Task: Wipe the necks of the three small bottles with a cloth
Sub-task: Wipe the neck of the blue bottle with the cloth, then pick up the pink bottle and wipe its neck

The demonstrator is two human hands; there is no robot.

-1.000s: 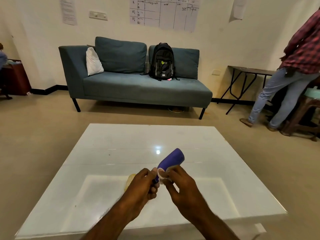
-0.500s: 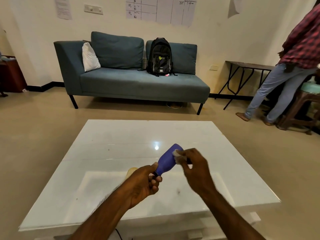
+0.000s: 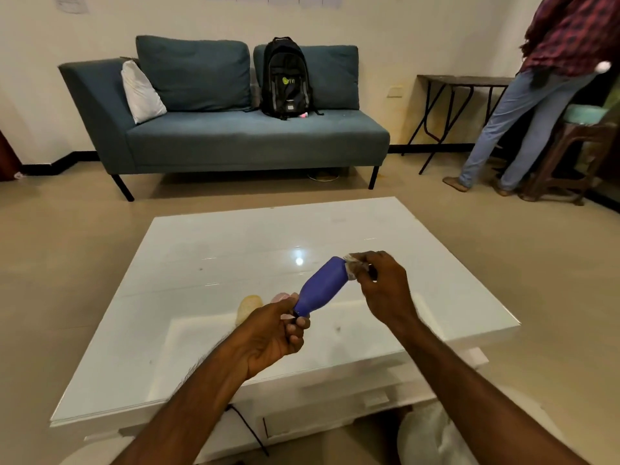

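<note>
The left hand (image 3: 275, 333) pinches the narrow end of the purple bottle (image 3: 321, 287), tilted up above the white table (image 3: 201, 347); the right hand (image 3: 380, 288) pinches a small cloth (image 3: 352, 268) against the bottle's wide far end. Two pale bottles, one yellowish (image 3: 247, 306), lie just beyond the left hand. To do it well, probably keep the left grip firm and twist the cloth snugly around.

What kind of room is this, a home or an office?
Probably a lounge or common room, perhaps in an office. A blue sofa with a black backpack stands against the wall, a low white table sits before it, and printed sheets hang above.
</note>
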